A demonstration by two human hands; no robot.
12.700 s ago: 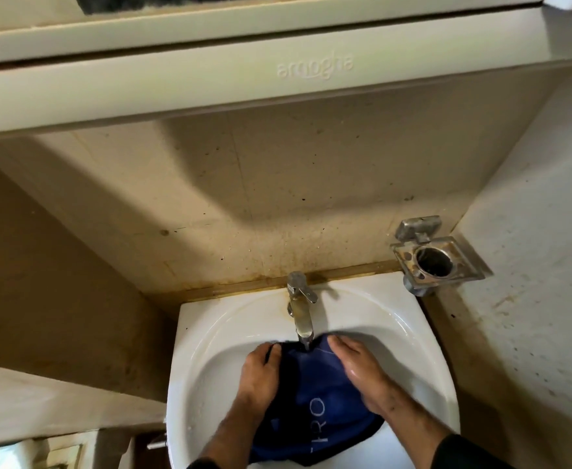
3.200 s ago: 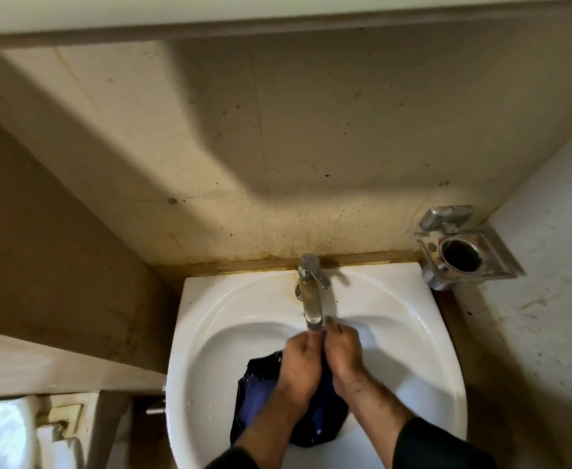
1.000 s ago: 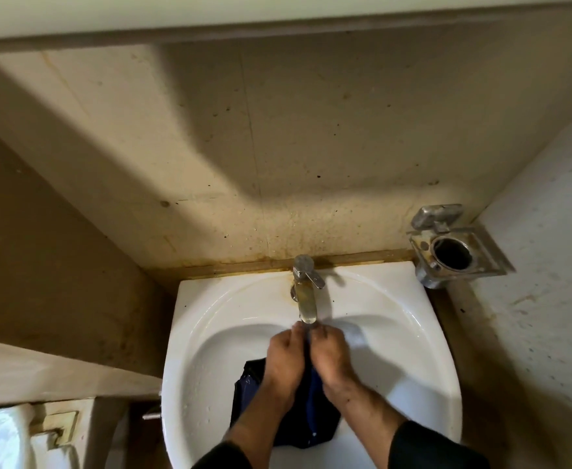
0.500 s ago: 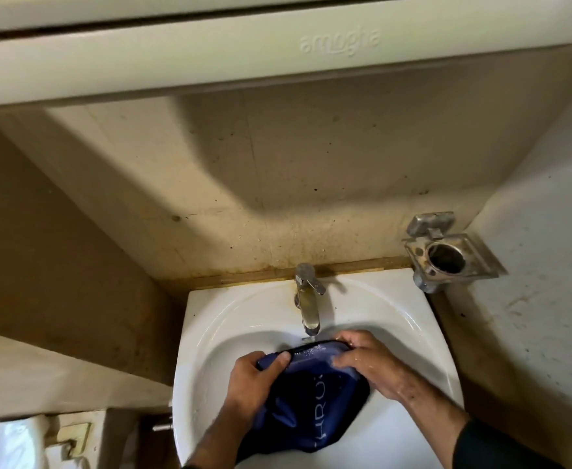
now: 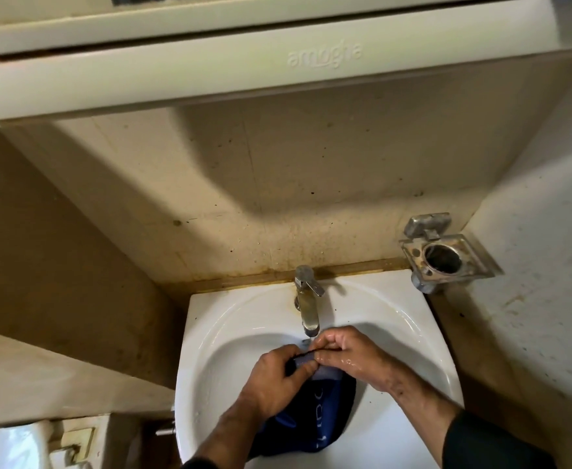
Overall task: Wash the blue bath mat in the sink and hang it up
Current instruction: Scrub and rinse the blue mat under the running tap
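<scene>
The blue bath mat [image 5: 315,419], dark and wet with white lettering, lies bunched in the bowl of the white sink [image 5: 230,333]. My left hand [image 5: 276,380] and my right hand [image 5: 348,357] meet just under the spout of the metal tap [image 5: 307,306]. Both grip the mat's upper edge, with the fingers curled round a fold of it. The rest of the mat hangs down toward the near rim, partly hidden by my left wrist.
A metal soap and tumbler holder [image 5: 443,255] is fixed to the wall right of the sink. A cream cabinet [image 5: 277,62] overhangs the sink. A ledge [image 5: 57,374] runs along the left, and stained walls close in on both sides.
My hands have come together under the tap, bunching the mat's top edge that they held spread apart half a second ago. The view has tilted up slightly.
</scene>
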